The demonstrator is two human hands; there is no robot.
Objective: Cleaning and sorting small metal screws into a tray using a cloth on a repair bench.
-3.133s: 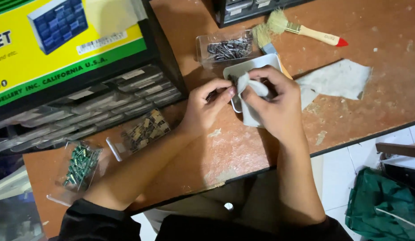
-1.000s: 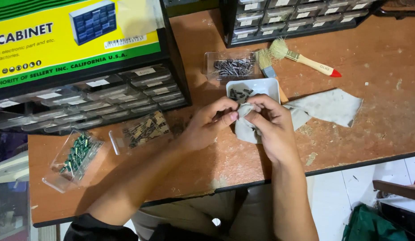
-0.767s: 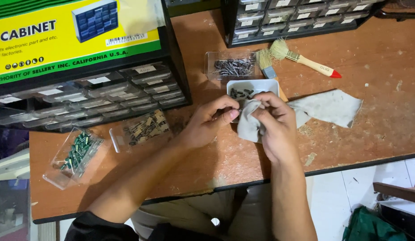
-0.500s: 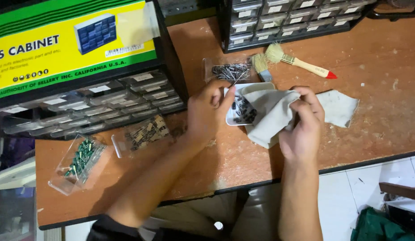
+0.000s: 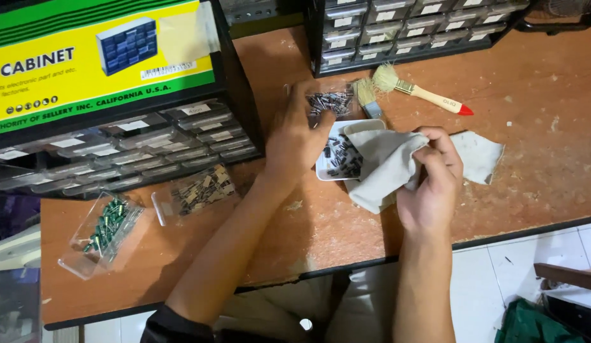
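My right hand [image 5: 433,184] grips a grey cloth [image 5: 387,162] that drapes over the right side of a white tray [image 5: 325,170] holding several small dark parts. My left hand [image 5: 300,136] reaches forward, its fingers resting on a clear drawer [image 5: 330,101] of dark metal parts just behind the white tray. Whether the left fingers pinch a part is hidden.
Two clear drawers lie at the left: one with green parts [image 5: 105,228], one with brownish parts [image 5: 200,190]. A parts cabinet [image 5: 117,146] stands behind them, another cabinet [image 5: 403,32] at the back. Two brushes [image 5: 422,92] lie behind the tray. The wooden table edge [image 5: 498,232] runs near my right wrist.
Both hands were together working the cloth over the tray; now they have parted. My left hand went forward to the clear drawer, and my right hand drew the cloth to the right.
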